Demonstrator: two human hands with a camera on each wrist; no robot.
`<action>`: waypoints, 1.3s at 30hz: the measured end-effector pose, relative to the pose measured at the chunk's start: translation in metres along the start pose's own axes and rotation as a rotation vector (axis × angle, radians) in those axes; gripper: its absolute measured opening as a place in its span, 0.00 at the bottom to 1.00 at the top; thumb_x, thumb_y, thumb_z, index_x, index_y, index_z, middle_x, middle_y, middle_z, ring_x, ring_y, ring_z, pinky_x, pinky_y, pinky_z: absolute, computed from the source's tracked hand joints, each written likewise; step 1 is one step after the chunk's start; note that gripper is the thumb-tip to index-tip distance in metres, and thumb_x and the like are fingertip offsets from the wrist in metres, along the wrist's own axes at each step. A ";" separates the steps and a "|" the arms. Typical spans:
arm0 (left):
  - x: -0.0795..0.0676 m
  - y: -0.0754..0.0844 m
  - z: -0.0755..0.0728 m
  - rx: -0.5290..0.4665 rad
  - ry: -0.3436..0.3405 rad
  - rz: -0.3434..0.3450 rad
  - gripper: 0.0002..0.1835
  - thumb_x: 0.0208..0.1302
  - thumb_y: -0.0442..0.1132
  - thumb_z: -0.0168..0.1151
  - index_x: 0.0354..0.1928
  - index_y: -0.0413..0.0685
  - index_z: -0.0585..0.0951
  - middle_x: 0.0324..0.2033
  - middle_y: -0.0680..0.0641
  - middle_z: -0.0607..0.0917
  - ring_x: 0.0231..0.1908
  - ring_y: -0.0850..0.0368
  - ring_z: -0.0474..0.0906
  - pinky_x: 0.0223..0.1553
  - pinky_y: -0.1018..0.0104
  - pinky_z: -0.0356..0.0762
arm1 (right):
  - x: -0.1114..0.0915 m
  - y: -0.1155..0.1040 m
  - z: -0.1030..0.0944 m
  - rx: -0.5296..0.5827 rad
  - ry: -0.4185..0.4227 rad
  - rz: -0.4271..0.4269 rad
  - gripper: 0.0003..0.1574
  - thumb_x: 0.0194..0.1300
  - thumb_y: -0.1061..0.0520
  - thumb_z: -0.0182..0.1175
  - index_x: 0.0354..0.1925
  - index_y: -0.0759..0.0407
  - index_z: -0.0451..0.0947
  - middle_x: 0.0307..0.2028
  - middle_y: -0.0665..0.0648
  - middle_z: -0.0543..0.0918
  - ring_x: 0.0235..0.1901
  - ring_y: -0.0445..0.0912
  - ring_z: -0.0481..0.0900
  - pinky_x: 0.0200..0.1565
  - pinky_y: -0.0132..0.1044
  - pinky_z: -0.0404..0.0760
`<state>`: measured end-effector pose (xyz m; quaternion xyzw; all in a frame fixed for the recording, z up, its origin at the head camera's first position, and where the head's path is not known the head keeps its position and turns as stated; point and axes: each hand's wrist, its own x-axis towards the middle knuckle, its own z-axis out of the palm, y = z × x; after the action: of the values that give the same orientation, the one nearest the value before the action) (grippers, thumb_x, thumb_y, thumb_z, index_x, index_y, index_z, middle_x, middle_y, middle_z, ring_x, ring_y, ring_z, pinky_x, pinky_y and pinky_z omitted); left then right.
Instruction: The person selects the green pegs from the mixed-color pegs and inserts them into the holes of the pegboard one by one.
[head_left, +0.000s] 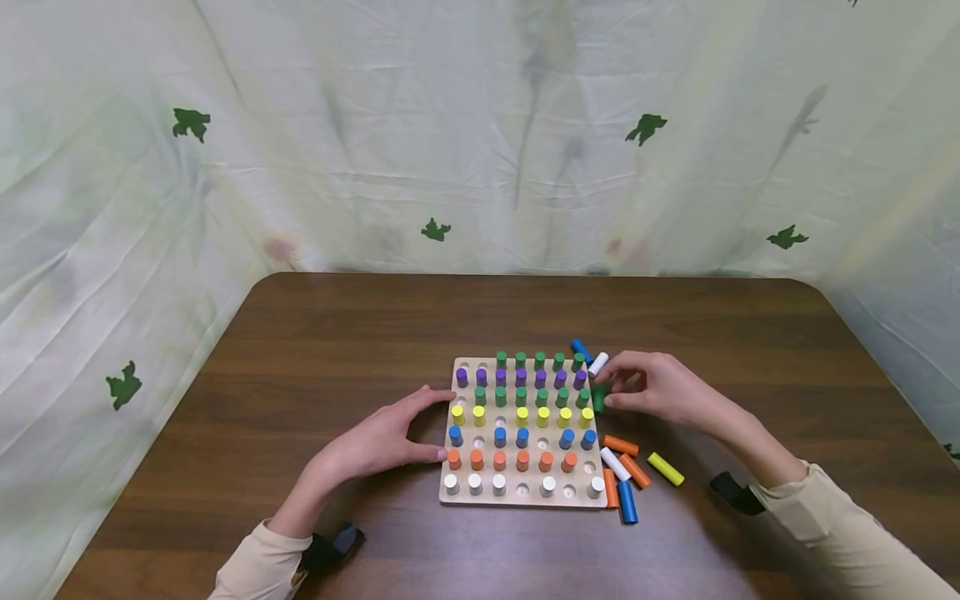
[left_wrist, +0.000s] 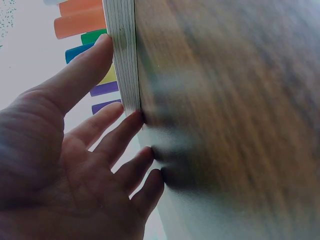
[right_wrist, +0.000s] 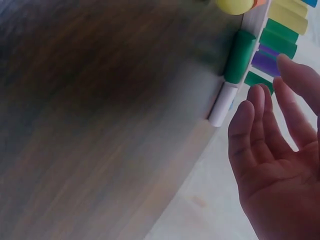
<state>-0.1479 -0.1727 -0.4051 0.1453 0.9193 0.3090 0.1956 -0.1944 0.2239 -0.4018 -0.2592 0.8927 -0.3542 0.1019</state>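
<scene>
A light wooden pegboard (head_left: 510, 500) holds rows of white, orange, blue, yellow, green and purple pegs, with some bare holes. My left hand (head_left: 382, 433) rests at its left side, and in the left wrist view the thumb and fingertips touch the board's edge (left_wrist: 123, 55). Over the board's right edge hovers my right hand (head_left: 651, 385), fingers loosely bent, nothing between them in the right wrist view. Beneath those fingers a loose green peg (head_left: 598, 398) lies against the board's side. A white peg (right_wrist: 223, 104) lies just beyond it.
Right of the board lie several loose pegs: orange (head_left: 621, 446), white (head_left: 615, 463), yellow (head_left: 665, 468) and blue (head_left: 627, 502). Another blue peg (head_left: 581, 350) lies behind the far right corner. The brown table (head_left: 300, 333) meets a pale curtain (head_left: 480, 125) at the back.
</scene>
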 end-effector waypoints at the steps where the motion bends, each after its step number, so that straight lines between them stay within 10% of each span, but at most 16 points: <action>1: 0.000 0.000 0.000 -0.001 -0.001 0.000 0.41 0.56 0.54 0.73 0.71 0.61 0.68 0.73 0.37 0.58 0.72 0.40 0.55 0.65 0.39 0.59 | 0.000 0.001 0.000 0.005 -0.008 0.005 0.16 0.59 0.59 0.72 0.46 0.54 0.82 0.35 0.48 0.82 0.35 0.44 0.78 0.38 0.36 0.81; 39: 0.000 0.000 0.000 -0.009 -0.007 -0.012 0.40 0.57 0.53 0.72 0.71 0.62 0.68 0.73 0.37 0.57 0.72 0.39 0.54 0.65 0.38 0.59 | 0.012 0.011 0.006 -0.091 -0.062 0.099 0.24 0.56 0.48 0.74 0.49 0.54 0.81 0.35 0.49 0.79 0.35 0.45 0.74 0.36 0.39 0.75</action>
<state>-0.1476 -0.1728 -0.4053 0.1399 0.9181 0.3114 0.2013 -0.2067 0.2206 -0.4142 -0.2298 0.9160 -0.2997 0.1350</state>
